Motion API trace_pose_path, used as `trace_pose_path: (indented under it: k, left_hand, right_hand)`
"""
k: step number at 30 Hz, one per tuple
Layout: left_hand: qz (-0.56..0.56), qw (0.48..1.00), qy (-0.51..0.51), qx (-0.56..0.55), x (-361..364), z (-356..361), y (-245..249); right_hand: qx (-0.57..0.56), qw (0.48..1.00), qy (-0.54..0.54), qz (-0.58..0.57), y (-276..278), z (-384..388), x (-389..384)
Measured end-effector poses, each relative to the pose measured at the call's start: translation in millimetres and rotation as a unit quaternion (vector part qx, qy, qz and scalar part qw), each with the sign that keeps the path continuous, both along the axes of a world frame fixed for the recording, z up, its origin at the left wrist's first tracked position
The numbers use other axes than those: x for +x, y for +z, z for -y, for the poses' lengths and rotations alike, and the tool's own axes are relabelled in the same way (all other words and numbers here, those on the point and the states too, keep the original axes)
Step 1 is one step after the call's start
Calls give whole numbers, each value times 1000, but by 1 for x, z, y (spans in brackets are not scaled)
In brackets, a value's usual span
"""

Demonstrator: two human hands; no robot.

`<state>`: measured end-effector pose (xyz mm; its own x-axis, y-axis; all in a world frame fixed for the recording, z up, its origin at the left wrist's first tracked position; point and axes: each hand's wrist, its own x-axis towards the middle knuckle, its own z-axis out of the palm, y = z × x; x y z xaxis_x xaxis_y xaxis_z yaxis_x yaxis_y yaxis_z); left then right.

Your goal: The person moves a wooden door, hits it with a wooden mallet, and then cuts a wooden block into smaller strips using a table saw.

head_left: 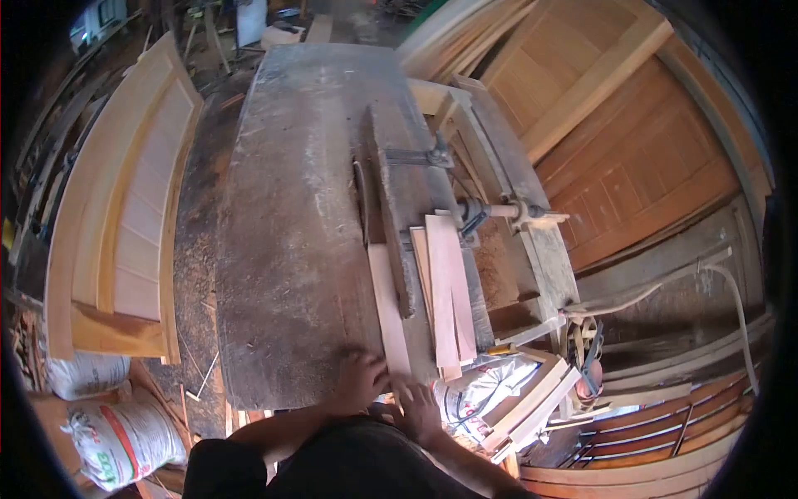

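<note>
A narrow pale wooden strip (388,303) lies lengthwise on the worn work table (287,249), along the left side of a dark wooden fence (392,241). Its far end meets a dark curved piece (362,195) beside the fence. My left hand (361,382) is at the strip's left edge near the table's front, fingers curled against it. At the strip's near end is my right hand (418,407), its fingers closed around that end. Right of the fence, several loose thin boards (446,287) lie stacked. Blade or cutter, if any, is hidden.
Clamps (436,154) hold the fence at the table's right side. A wooden frame bench (532,249) adjoins there. Panelled doors (640,166) lean at right, another door panel (137,224) at left. Filled sacks (125,441) and offcuts sit on the floor.
</note>
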<state>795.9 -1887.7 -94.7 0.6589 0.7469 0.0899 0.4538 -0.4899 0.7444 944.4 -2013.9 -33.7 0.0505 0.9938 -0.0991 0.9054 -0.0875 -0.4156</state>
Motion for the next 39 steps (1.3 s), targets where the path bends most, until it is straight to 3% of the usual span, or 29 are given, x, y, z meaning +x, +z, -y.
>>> trace_pose_path:
  k: [3, 4, 7, 8, 11, 14, 15, 18, 19, 21, 23, 25, 26, 27, 28, 29, 31, 34, 37, 38, 39]
  left_hand:
    - [22, 997, -60, -46, -16, 19, 14]
    - [18, 992, -40, -118, -13, 19, 15]
    - [82, 978, 10, -192, -5, 14, -12]
    - [80, 978, 15, -191, -4, 11, -21]
    - [160, 925, 19, -345, 4, 7, -21]
    - [109, 949, -2, -294, 8, 10, -2]
    - [91, 955, -6, -282, 13, 14, 3]
    - [113, 962, -12, -249, 33, 22, -9]
    - [122, 963, -15, -238, 42, 28, -13]
    - [137, 988, -57, -47, 61, 22, -1]
    - [33, 996, -62, -56, 78, 20, 22]
    - [75, 993, -80, -44, 93, 21, 3]
    - [96, 991, -86, -38, 100, 24, -3]
    - [37, 995, -85, -29, 104, 29, 1]
    - [-23, 996, -83, -18, 108, 32, 11]
    - [-82, 993, -81, -7, 112, 35, 16]
    - [-82, 993, -89, -18, 120, 40, 15]
    - [-73, 993, -87, -16, 120, 41, 19]
    - [-41, 994, -101, -16, 109, 39, 14]
    - [-29, 994, -104, -15, 101, 36, 17]
    - [-21, 993, -106, 57, 94, 35, 20]
  right_hand:
    - [-78, 976, -166, -121, -33, 48, -2]
    - [-107, 971, -169, -128, -37, 41, 4]
    - [-16, 946, -266, -184, -16, 34, -12]
    - [22, 945, -260, -197, -50, 48, -8]
    - [55, 935, -268, -228, -6, 53, -8]
    - [109, 921, -266, -264, -11, 47, 20]
    - [79, 917, -290, -263, 1, 34, 29]
    - [170, 929, -278, -177, 7, -5, 61]
    - [214, 941, -253, -72, 14, -10, 72]
    - [287, 907, -292, -97, 30, -3, 87]
    - [324, 885, -329, -59, 27, 33, 115]
    - [352, 824, -443, 10, -14, 77, 158]
    - [301, 796, -519, 74, -38, 105, 184]
    - [248, 760, -599, 39, -67, 136, 209]
    - [89, 720, -682, 96, -69, 156, 221]
    - [28, 694, -715, 84, -95, 181, 238]
    - [-110, 658, -741, 73, -119, 212, 247]
    - [-134, 675, -726, 25, -135, 230, 254]
    - [-62, 647, -760, 1, -177, 243, 271]
    - [28, 655, -750, -86, -168, 236, 272]
    - [142, 614, -733, -254, -154, 243, 257]
